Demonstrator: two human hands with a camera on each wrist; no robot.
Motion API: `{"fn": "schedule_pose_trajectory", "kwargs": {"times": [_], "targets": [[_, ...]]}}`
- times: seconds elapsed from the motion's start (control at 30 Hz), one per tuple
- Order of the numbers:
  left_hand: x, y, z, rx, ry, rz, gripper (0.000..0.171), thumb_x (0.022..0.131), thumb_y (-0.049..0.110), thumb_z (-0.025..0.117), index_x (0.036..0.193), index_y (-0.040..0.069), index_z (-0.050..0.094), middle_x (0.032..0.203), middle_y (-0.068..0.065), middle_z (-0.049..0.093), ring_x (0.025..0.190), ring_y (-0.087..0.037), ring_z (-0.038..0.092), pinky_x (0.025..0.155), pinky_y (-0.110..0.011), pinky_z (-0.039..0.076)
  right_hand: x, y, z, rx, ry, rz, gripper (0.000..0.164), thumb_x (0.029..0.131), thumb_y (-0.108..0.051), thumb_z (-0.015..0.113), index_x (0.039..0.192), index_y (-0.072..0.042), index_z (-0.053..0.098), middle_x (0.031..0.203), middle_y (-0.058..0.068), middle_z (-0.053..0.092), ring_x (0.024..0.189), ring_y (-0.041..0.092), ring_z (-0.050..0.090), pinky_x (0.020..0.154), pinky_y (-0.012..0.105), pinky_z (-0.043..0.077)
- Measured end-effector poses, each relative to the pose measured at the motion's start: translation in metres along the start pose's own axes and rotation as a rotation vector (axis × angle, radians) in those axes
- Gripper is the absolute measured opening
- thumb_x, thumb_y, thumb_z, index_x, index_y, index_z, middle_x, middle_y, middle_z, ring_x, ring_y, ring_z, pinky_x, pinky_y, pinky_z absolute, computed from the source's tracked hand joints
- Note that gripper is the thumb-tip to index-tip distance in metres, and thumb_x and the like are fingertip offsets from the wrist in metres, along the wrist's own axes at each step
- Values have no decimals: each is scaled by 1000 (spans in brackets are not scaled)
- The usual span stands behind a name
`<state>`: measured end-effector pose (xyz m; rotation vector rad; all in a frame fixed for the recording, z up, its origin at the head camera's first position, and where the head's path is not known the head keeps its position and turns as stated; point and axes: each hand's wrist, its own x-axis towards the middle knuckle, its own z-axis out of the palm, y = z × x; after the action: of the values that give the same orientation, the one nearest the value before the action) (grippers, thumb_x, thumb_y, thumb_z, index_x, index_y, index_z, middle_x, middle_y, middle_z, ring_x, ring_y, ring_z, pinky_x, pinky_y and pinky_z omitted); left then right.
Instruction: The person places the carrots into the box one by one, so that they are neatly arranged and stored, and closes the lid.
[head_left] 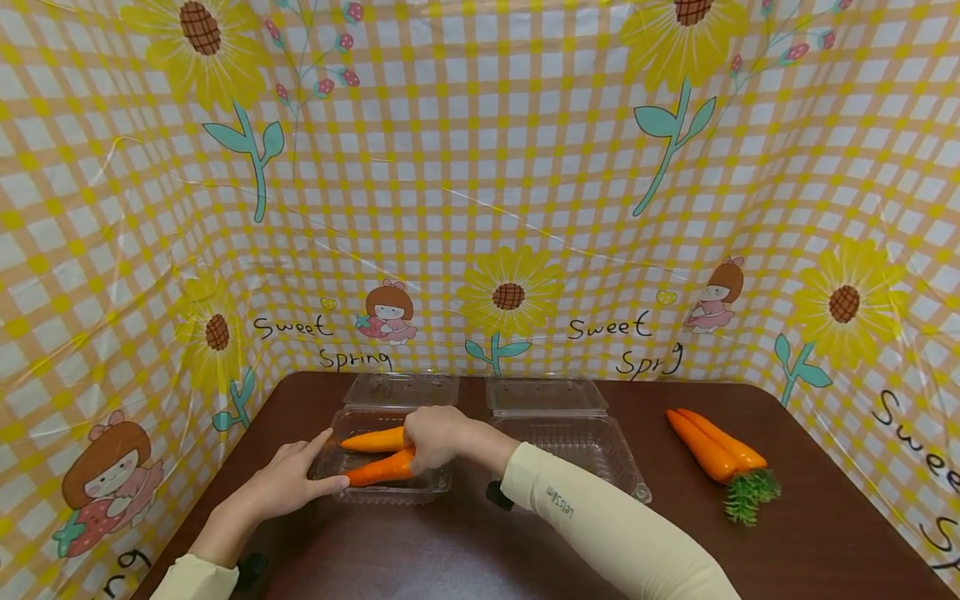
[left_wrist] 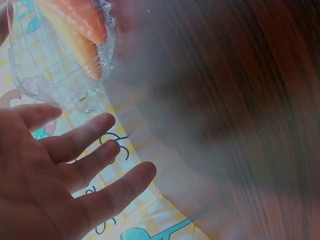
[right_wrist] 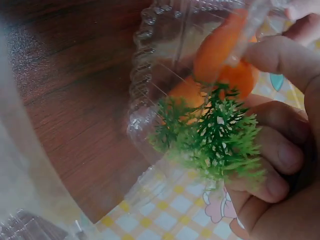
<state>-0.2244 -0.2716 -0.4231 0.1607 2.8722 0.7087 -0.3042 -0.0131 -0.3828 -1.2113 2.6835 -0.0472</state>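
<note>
Two toy carrots, a lighter one (head_left: 372, 440) and a redder one (head_left: 380, 468), lie side by side in the left clear plastic box (head_left: 390, 497), tips to the left. My right hand (head_left: 437, 435) grips at their thick ends; whether it holds one or both cannot be told. In the right wrist view, green leaves (right_wrist: 215, 132) stick out beside its curled fingers. My left hand (head_left: 285, 479) is at the box's left side, thumb and fingers spread along its rim. The left wrist view shows the fingers (left_wrist: 117, 192) straight and apart, with nothing in them.
The left box's lid (head_left: 402, 390) stands raised behind it. A second clear box (head_left: 600, 458), lid up, sits to the right, partly behind my right sleeve (head_left: 592, 517). Two more carrots (head_left: 701, 450) with green tops lie on the dark table's right side. A checked cloth (head_left: 480, 200) hangs around.
</note>
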Motion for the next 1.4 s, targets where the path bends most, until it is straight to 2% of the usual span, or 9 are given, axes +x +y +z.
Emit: {"fn": "schedule_pose_trajectory", "kwargs": {"times": [0.13,0.43,0.6,0.67,0.83,0.97,1.1,1.17,1.4], "targets": [[2,-1,1,-6,2,-1,100,88,66,64,162,11,24,154,-34,34,144,-55,24,99,-75,35,2,-6,5,-95,-18,38,30,86,-27,78,67,-20,56,62,-7,41,55,9,37,50,25,31],[3,0,1,7,8,11,100,88,67,64,161,9,26,153,-32,36,143,-52,27,96,-74,37,3,-14,12,-161,-44,81,16,90,-23,74,79,-20,62,69,-5,52,58,12,44,54,27,38],[4,2,-1,18,12,20,101,86,68,65,158,7,30,154,-28,37,143,-50,28,93,-76,37,-1,-15,7,-114,-24,91,16,88,-28,77,81,-19,66,72,-5,56,60,11,47,53,27,40],[5,3,-2,28,14,19,101,85,69,66,158,8,32,155,-26,38,144,-49,28,93,-76,36,-3,-13,3,-75,4,85,13,88,-30,78,90,-18,73,81,-5,64,63,10,53,54,26,43],[11,6,-9,57,47,29,93,85,71,63,150,7,45,150,-22,46,141,-46,34,94,-73,40,-5,-3,-11,32,96,119,26,93,-33,73,113,-17,77,106,-3,74,76,11,67,59,29,52],[23,8,-20,1,77,36,82,90,66,61,140,1,54,139,-23,56,127,-44,51,91,-63,48,-1,9,-18,155,147,230,20,97,-34,68,88,-18,77,74,-6,67,55,10,55,49,27,42],[39,5,-27,-105,66,0,78,95,59,60,139,-5,53,134,-26,59,118,-43,59,91,-57,51,5,23,-21,282,187,362,45,97,-35,67,57,-19,57,48,-6,37,40,10,30,41,27,26],[47,3,-31,-149,52,-27,77,97,56,59,140,-7,51,135,-29,57,119,-45,58,94,-57,50,8,30,-21,327,201,418,51,97,-36,67,53,-18,49,47,-4,30,39,11,25,40,27,23],[73,0,-41,-255,30,-123,75,99,43,58,144,-15,42,147,-36,43,131,-51,47,100,-59,47,19,51,-19,407,196,574,42,96,-33,67,61,-16,51,53,-2,33,44,14,27,44,31,26]]}}
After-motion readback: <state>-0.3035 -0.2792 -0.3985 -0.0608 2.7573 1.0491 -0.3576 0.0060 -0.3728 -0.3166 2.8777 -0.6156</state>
